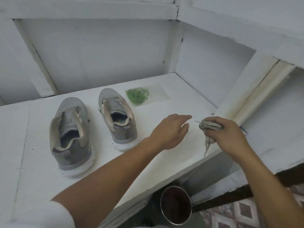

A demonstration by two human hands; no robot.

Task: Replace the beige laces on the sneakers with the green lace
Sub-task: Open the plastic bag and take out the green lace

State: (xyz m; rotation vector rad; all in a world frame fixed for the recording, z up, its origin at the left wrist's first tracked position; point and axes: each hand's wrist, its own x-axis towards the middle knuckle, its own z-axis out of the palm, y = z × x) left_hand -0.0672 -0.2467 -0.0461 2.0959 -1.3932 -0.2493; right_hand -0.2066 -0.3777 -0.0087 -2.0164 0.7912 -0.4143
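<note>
Two grey sneakers stand side by side on a white shelf (32, 145), toes pointing away, both without laces: the left sneaker (70, 134) and the right sneaker (117, 117). A coil of green lace (137, 96) lies in a clear bag just beyond the right sneaker. My right hand (228, 137) grips a bundle of beige laces (209, 126) near the shelf's right edge, with one end dangling down. My left hand (171, 130) hovers over the shelf between the right sneaker and the bundle, fingers loosely extended, holding nothing.
White walls and a raised ledge (256, 89) box the shelf in at the back and right. Below the shelf's front edge a round metal pot (176, 205) stands on the floor, beside a patterned mat (246, 213).
</note>
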